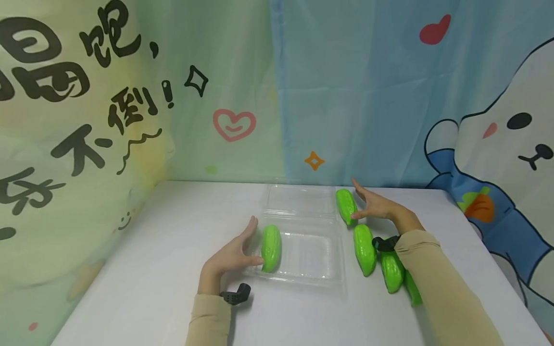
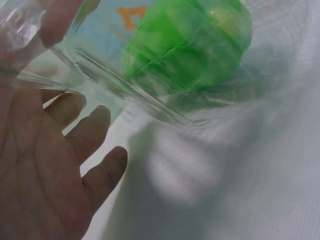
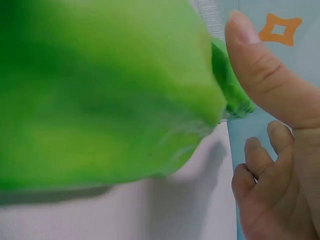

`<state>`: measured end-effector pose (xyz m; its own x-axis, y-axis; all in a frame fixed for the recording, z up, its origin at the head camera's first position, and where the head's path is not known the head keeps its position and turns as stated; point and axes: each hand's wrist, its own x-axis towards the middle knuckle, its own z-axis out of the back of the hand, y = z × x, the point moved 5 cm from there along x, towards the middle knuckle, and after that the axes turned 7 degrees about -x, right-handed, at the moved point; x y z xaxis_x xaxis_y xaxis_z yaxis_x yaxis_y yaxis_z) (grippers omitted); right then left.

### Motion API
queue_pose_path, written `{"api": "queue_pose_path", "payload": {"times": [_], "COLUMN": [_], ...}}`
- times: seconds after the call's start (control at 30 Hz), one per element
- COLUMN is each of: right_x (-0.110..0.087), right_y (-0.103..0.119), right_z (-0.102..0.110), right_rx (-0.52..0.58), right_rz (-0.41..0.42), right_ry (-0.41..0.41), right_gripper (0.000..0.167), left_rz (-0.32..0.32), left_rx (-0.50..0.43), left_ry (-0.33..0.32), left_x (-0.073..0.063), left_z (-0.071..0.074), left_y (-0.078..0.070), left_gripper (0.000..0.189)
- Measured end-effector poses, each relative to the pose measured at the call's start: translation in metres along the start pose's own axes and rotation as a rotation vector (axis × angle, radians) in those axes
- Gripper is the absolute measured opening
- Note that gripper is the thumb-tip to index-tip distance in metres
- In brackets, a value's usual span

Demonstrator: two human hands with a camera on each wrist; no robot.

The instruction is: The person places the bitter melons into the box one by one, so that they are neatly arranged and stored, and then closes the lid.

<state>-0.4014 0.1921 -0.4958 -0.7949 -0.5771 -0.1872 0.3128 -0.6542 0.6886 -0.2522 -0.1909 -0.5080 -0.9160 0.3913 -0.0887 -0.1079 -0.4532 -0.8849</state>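
Note:
A clear plastic clamshell box [image 1: 309, 259] lies with its lid [image 1: 300, 199] folded back on the table. One green, tapered gourd-like vegetable [image 1: 271, 247] rests along the left of its base. My left hand [image 1: 231, 252] is at the box's left side, thumb tip close by that vegetable. In the left wrist view, the fingers [image 2: 95, 130] are spread and fairly straight beside the clear wall. My right hand [image 1: 378, 205] reaches over the farthest loose vegetable [image 1: 346, 206], beside the lid. Its thumb tip overlaps the vegetable's near end; the other fingers stretch away from it.
Several more green vegetables, including one [image 1: 365, 250] near the box and another [image 1: 392, 272] beside it, lie under the right wrist and sleeve. The white table [image 1: 173, 288] ends at a printed curtain [image 1: 225, 86] behind.

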Motion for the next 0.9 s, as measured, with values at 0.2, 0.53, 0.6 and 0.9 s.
{"api": "queue_pose_path", "payload": {"times": [0.2, 0.53, 0.6, 0.9], "right_x": [0.005, 0.008, 0.008, 0.008], "right_y": [-0.002, -0.006, -0.007, -0.011], "right_z": [-0.005, -0.012, -0.013, -0.015], "right_rx": [0.012, 0.037, 0.040, 0.062], "right_rz": [-0.004, 0.018, 0.024, -0.002], "right_ry": [0.036, 0.049, 0.047, 0.041], "right_gripper": [0.123, 0.121, 0.121, 0.121], "left_rz": [-0.007, -0.003, -0.007, 0.004], "left_rx": [0.002, -0.034, -0.024, 0.001], "left_ry": [-0.010, -0.002, -0.001, 0.003], "left_x": [-0.001, -0.009, -0.007, 0.000], "left_z": [0.001, 0.001, 0.001, 0.001], "left_y": [-0.001, -0.024, -0.018, 0.000], "left_gripper": [0.120, 0.115, 0.116, 0.121]}}
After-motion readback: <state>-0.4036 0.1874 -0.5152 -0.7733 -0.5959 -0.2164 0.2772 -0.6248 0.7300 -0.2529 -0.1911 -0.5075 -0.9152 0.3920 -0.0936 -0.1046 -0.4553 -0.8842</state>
